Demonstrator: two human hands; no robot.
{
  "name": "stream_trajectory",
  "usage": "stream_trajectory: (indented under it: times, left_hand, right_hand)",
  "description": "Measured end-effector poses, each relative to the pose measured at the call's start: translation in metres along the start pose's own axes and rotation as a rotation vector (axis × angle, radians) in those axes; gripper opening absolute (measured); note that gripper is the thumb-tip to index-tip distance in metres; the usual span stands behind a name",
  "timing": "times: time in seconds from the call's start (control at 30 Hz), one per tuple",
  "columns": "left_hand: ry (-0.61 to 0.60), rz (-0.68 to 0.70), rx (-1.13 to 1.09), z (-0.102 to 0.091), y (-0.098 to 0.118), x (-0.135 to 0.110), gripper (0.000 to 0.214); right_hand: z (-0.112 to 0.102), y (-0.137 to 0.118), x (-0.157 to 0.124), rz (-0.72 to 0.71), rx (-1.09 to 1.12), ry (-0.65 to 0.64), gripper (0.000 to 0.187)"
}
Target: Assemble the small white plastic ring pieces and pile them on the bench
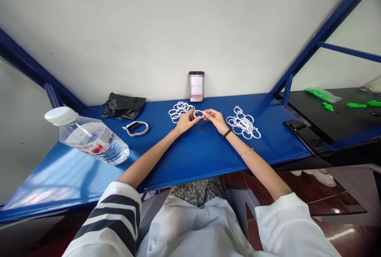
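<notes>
Both of my hands meet over the middle of the blue table (pixel 190 153), pinching one white plastic ring (pixel 198 113) between them. My left hand (pixel 185 120) grips the ring's left side and my right hand (pixel 214 118) grips its right side; both are closed on it. A pile of several white rings (pixel 178 110) lies just behind my left hand. A second pile of white rings (pixel 243 124) lies right of my right hand.
A phone (pixel 196 86) leans upright against the wall behind my hands. At the left stand a water bottle (pixel 89 136), a white wristband (pixel 136 128) and a crumpled black bag (pixel 122 106). A black surface with green pieces (pixel 323 95) adjoins the table at right.
</notes>
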State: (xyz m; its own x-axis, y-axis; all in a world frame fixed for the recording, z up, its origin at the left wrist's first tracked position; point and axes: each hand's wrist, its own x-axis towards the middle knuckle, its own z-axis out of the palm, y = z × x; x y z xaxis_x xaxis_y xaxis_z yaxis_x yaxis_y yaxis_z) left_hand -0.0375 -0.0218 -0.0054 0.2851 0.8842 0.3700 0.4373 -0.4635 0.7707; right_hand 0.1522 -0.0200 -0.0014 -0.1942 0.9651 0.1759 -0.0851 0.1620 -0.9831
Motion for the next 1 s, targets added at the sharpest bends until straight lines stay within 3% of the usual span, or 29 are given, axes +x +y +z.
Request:
stream_trajectory:
  times: [0.4, 0.67, 1.0]
  left_hand:
    - [0.072, 0.095, 0.259, 0.003, -0.001, -0.002, 0.050]
    - [0.136, 0.132, 0.328, 0.002, 0.003, -0.004, 0.053]
    - [0.143, 0.213, 0.300, 0.001, 0.003, -0.004, 0.055]
  right_hand:
    - [-0.003, 0.004, 0.001, -0.100, -0.087, -0.019, 0.036]
    - [-0.001, -0.010, -0.004, -0.329, -0.431, 0.063, 0.023]
    - [-0.004, -0.011, -0.004, -0.497, -0.654, 0.058, 0.021]
